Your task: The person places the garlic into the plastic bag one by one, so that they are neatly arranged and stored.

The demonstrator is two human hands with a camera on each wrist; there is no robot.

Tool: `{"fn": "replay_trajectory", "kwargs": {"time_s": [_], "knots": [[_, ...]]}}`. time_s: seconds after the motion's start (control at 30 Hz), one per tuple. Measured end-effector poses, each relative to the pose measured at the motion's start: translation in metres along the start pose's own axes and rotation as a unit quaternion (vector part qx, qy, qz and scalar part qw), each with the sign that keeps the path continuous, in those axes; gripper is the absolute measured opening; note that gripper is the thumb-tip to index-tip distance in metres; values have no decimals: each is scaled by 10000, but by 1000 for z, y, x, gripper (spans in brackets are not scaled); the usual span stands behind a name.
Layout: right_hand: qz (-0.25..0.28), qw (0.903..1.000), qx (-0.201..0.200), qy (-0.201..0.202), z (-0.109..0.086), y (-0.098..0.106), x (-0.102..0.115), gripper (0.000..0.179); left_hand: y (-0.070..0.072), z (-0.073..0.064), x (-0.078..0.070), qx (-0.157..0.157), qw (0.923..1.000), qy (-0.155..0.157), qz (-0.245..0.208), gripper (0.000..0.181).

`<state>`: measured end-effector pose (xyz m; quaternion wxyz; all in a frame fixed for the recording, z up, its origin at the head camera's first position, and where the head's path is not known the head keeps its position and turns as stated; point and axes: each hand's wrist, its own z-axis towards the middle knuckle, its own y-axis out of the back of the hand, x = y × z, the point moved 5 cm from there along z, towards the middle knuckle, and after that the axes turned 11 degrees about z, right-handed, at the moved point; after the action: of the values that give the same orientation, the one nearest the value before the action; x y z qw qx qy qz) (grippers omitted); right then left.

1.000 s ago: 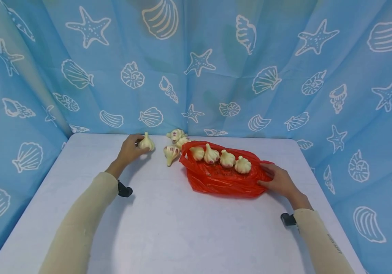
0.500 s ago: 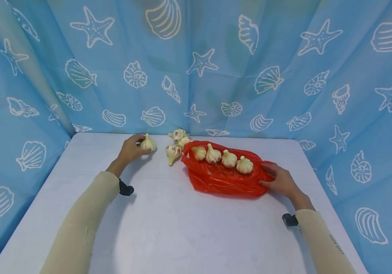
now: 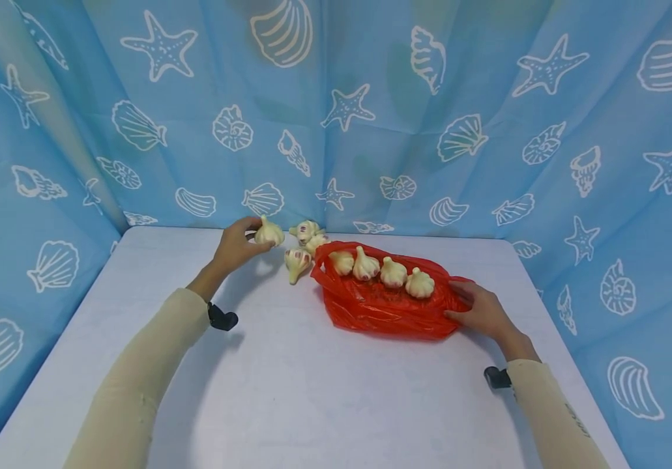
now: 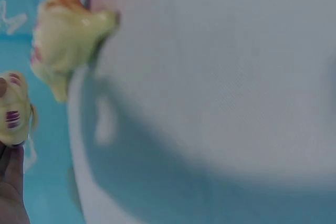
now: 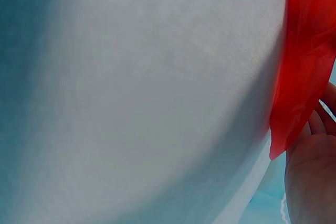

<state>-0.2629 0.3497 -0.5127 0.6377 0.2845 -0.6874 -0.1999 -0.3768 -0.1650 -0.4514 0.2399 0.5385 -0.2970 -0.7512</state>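
red plastic bag (image 3: 391, 319), lying on the white table (image 3: 312, 391) with mouth open upward, a little to the right from the middle. in this mouth, four garlic bulbs (image 3: 393, 273) in one row, sloping slightly down toward the right. at the right end of the bag, the right hand (image 3: 482, 311), with thumb and fingers narrow on the plastic, holding it; in the right wrist view, a red fold just beside the palm. on the other side, the left hand (image 3: 238, 244), pinching one garlic bulb, the held bulb (image 3: 269, 234), between thumb and fingers, above the table near its far edge, with a shadow below. in the left wrist view, purple marks on this bulb, cut by the picture border. between held bulb and bag, three loose bulbs (image 3: 297, 262) close together, the nearest one with stem toward the person. on both arms, cream sleeves (image 3: 136, 378), and near the wrists, small black devices (image 3: 222, 319). behind everything, blue curtain (image 3: 382, 65) with white shells and starfish.
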Motion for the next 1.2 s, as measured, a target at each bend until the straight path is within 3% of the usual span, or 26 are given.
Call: {"fn": "replay_trajectory", "kwargs": {"time_s": [0.13, 0.6, 0.87, 1.0, 1.07, 1.2], "knots": [[28, 10000, -1, 15, 0, -1, 0, 93, -3, 5, -19, -124, 9992, -214, -318, 60], [-46, 10000, 52, 18, 0, 0, -1, 93, -24, 7, -83, 32, 9944, -711, -784, 57], [-82, 10000, 16, 5, 1, -1, -3, 92, -54, 4, -113, 297, 9912, -814, -997, 57], [-97, 10000, 1, 2, 2, -1, -4, 92, -70, -1, -128, 475, 9869, -1038, -1143, 58], [-101, 9999, -23, -28, 2, -1, -5, 92, -78, -4, -133, 531, 9863, -1179, -1023, 57], [-104, 9999, -8, -9, 2, -1, -5, 92, -93, -11, -138, 555, 9883, -1375, -359, 56]]}}
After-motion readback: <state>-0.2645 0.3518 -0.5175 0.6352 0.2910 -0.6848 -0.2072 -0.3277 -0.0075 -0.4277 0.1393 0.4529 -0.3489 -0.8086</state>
